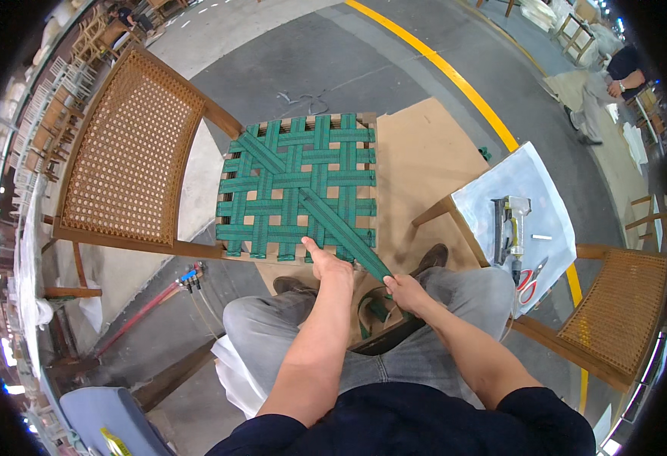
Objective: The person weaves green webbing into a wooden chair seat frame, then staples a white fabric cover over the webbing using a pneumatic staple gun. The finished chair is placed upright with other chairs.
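A wooden chair with a caned back point(132, 148) stands in front of me, its seat criss-crossed with woven green webbing point(273, 184). A loose green strap point(343, 228) runs diagonally over the weave from the far left corner and out past the near right corner. My right hand point(409, 293) is closed on the strap's near end, drawing it out straight. At the seat's near edge, my left hand point(329, 264) is closed on the frame, one digit lying on top of the webbing. Its other fingers are mostly hidden.
On my right, a second chair's pale covered seat point(493, 178) carries a pneumatic stapler point(513, 228), red-handled scissors point(529, 286) and a small white strip point(541, 237). Cardboard point(417, 144) covers the floor. A red hose point(139, 319) lies at left; a person point(615, 83) sits far right.
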Demonstrator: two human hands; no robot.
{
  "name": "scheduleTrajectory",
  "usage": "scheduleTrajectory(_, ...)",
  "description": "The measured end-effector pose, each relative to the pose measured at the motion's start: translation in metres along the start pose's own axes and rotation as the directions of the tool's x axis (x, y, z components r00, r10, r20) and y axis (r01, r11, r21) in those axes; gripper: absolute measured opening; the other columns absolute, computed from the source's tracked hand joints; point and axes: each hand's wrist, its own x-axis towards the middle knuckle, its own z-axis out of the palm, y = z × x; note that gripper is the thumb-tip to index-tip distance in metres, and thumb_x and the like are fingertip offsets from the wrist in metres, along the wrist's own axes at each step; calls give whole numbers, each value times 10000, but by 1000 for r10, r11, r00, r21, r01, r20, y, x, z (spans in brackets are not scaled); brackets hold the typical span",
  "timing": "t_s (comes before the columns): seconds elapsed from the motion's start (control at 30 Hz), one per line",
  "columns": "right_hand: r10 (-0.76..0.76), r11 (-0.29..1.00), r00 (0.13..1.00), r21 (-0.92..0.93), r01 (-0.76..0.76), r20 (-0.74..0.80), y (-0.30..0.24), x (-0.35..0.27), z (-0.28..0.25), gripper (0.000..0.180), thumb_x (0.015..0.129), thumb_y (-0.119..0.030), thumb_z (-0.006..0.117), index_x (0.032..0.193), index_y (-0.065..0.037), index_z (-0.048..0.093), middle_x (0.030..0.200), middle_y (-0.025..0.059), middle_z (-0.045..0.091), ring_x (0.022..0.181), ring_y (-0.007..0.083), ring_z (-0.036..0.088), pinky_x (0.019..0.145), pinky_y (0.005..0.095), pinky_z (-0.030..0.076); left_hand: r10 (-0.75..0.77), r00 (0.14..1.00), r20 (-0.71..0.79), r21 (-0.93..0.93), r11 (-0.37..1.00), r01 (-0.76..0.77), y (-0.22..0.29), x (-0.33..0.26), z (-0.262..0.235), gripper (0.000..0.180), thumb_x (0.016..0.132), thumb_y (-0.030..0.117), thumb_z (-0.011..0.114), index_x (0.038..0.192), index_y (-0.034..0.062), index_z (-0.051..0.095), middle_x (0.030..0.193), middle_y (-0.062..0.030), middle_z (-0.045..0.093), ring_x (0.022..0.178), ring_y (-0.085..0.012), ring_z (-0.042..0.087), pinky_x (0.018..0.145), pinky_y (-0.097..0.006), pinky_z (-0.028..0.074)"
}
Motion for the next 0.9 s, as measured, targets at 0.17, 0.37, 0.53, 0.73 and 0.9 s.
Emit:
scheduleTrajectory(0.17,-131,983,990,-120,136,47,-13,21,12,428,1118,-368,531,847,-46,609,717,66,599,699,219,598,688,420,491,13,980,198,-53,999,-3,20,19,-22,1062,869,636,818,1586,-21,392,1626,-170,427,1383,-364,529,1085,-575,502)
scheduleTrajectory(0.37,-208,978,977,-2,208,54,25,56,0,428,1119,-382,536,866,-48,621,689,73,611,627,215,599,627,393,489,-239,824,513,778,536,-329,-6,24,-100,759,942,584,751,1507,114,561,1281,-33,658,1112,-225,583,896,-459,470)
scheduleTrajectory(0.53,-106,966,929,259,11,355,17,57,15,386,1148,-364,474,951,-68,621,662,37,575,536,193,543,518,379,474,-145,604,784,594,-106,-797,-41,11,-87,702,1048,604,537,1189,-53,741,1110,-244,753,1066,-338,710,939,-459,539)
scheduleTrajectory(0.73,-71,931,901,353,-94,428,22,49,5,325,1123,-212,465,1012,21,662,767,138,702,632,245,679,599,395,561,-120,639,760,447,-617,-648,-61,1,-70,815,1098,599,339,955,-64,790,1003,-337,747,1086,-460,727,988,-523,546)
scheduleTrajectory(0.9,-354,841,935,-435,322,8,11,44,-26,310,1014,-284,610,1213,-76,726,1167,189,749,1116,370,709,995,477,548,-104,512,853,282,-733,-618,-61,14,-71,748,1122,503,364,824,-29,797,857,-284,756,873,-441,759,1015,-532,520)
